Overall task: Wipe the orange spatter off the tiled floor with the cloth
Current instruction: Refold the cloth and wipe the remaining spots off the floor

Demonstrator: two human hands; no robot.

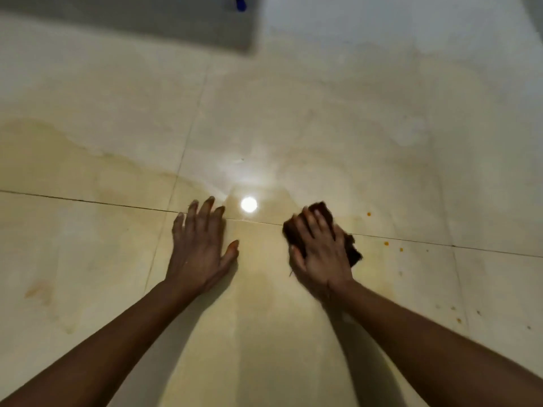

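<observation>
My right hand (318, 251) presses a dark brown cloth (354, 251) flat against the cream tiled floor (293, 113), fingers curled over it. The cloth shows above and to the right of the hand. Small orange spatter drops (386, 243) lie on the tiles to the right of the cloth, with one (369, 214) higher up and more (458, 320) nearer me. A faint orange smear (38, 289) marks the tile at the far left. My left hand (202, 245) rests flat on the floor, fingers spread, holding nothing.
A bright lamp reflection (249, 204) shines on the tile between my hands. Wet yellowish streaks (88, 154) cross the left tiles. A grey mat or block (176, 22) lies at the top left, with a blue object (240, 2) at the top edge.
</observation>
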